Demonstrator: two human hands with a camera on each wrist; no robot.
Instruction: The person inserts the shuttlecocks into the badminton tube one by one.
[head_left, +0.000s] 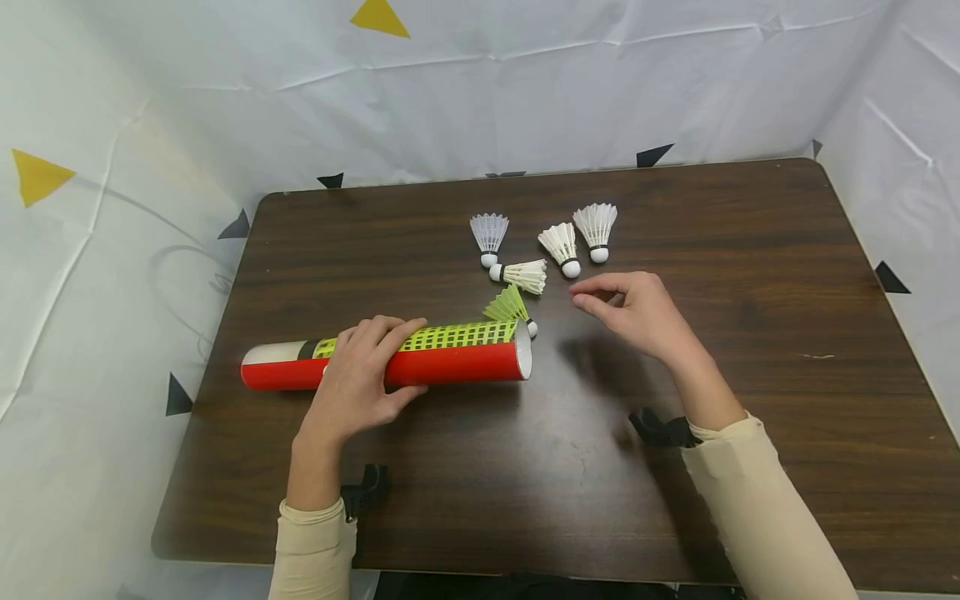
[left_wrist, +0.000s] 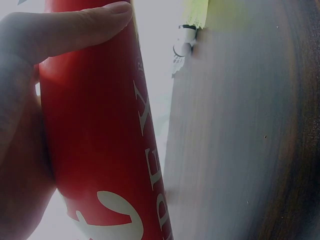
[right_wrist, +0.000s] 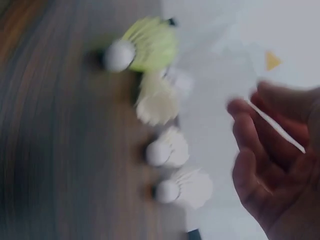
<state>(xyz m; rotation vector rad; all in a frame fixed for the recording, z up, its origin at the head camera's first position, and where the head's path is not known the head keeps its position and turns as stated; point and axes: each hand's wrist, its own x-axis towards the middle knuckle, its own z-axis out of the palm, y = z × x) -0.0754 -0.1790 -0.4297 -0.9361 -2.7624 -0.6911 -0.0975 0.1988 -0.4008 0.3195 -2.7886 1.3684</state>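
My left hand grips a red, white and yellow-green shuttlecock tube, fingers over its top and thumb along the near side. In the left wrist view, the thumb lies across the red tube wall. The tube's round end at the right faces a yellow-green shuttlecock, partly hidden behind it. My right hand hovers over the table with fingers loosely bent and nothing between thumb and index finger. Closest to its fingertips lies a white shuttlecock; another white shuttlecock is just beyond.
Two more white shuttlecocks lie behind the yellow-green one: one on its side, one with its skirt toward the back. The dark wooden table is bordered by white cloth walls with coloured triangles.
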